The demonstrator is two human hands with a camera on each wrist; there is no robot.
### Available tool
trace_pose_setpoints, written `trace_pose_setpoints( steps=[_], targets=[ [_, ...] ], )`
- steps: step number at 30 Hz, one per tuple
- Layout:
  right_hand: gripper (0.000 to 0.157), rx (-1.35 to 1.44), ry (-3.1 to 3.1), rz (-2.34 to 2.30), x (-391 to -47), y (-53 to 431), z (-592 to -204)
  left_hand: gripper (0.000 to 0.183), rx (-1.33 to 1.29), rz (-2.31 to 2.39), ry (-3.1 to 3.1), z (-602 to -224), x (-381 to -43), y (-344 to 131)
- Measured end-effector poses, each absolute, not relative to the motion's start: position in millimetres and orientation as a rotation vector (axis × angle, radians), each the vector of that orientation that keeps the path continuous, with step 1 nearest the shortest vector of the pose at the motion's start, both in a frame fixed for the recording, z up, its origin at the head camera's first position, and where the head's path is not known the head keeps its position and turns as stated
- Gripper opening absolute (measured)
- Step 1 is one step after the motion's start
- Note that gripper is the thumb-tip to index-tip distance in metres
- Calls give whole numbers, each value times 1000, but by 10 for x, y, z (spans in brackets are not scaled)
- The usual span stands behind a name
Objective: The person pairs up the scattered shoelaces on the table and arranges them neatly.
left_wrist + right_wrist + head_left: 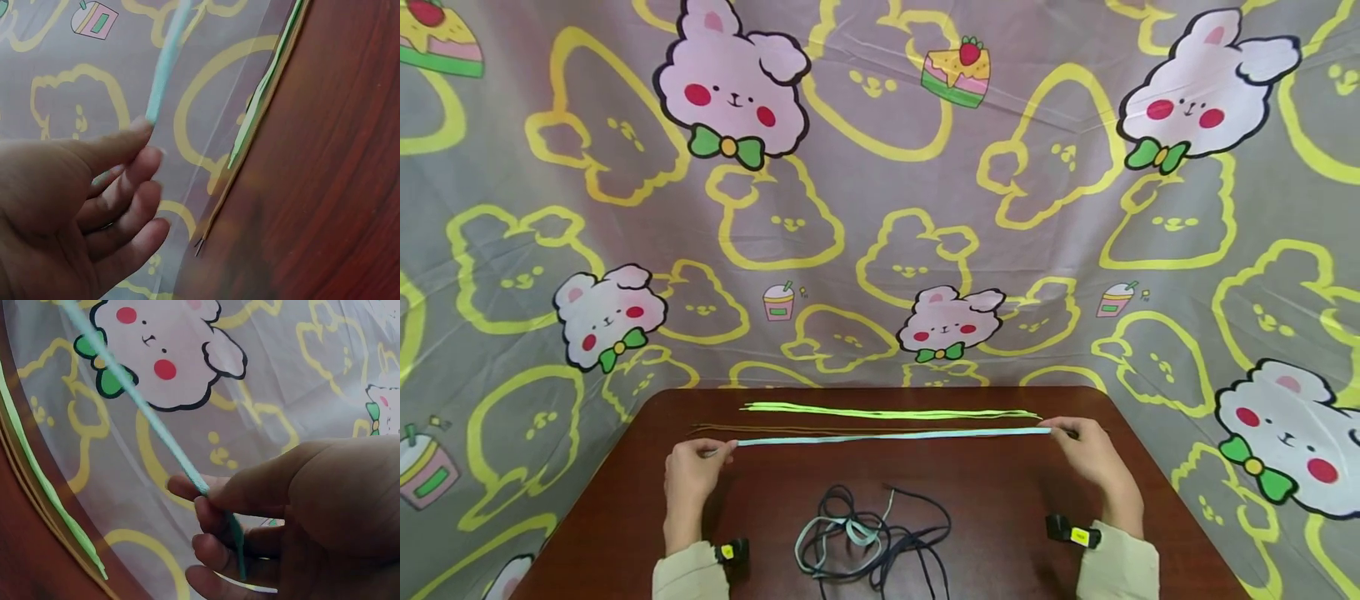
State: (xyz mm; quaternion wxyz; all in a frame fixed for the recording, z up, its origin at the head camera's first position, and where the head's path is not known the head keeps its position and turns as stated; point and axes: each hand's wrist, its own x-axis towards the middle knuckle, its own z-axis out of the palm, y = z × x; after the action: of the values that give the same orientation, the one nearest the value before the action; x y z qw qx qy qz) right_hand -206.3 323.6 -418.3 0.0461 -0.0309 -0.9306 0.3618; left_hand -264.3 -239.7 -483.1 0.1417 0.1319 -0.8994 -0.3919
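At the left, a cream sleeve (691,573) leads to the left hand (688,477), whose thumb and forefinger pinch one end of a pale blue shoelace (895,436), the other fingers loosely bent. Just beyond that hand, brown laces (711,427) start and run rightward along the dark red-brown bench (760,504), with neon yellow-green laces (880,413) lying behind them. The pale blue shoelace stretches nearly straight from hand to hand over the bench, in front of the yellow-green ones. Below its middle lies a loose tangle of navy and light blue cords (859,531) (loops crossing freely, some running out of view). At the right, the right hand (1093,461) pinches the shoelace's other end between thumb and fingers, its tip trailing past them in the right wrist view.
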Motion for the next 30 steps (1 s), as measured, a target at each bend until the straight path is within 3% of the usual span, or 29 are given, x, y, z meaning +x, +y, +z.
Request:
trace_pose_setpoints(
  steps=[6,14,24,30],
  targets=[
    [20,-288,-2835,1056,-2115,3326,-4319,22,309,-1095,-2638,-4933,-2701,-2379],
    [34,-578,-2797,1042,-2151,3416,-4497,17,400,-1113,-2619,-5019,-2694,-2383],
    [22,-546,-2910,1081,-2242,3482,-4666,13,301,-1083,-2680,-5090,-2816,-2406],
    [26,-489,-2949,942,-2373,3528,-4762,9,184,-1030,-2736,-5059,-2948,-2431]
  ],
)
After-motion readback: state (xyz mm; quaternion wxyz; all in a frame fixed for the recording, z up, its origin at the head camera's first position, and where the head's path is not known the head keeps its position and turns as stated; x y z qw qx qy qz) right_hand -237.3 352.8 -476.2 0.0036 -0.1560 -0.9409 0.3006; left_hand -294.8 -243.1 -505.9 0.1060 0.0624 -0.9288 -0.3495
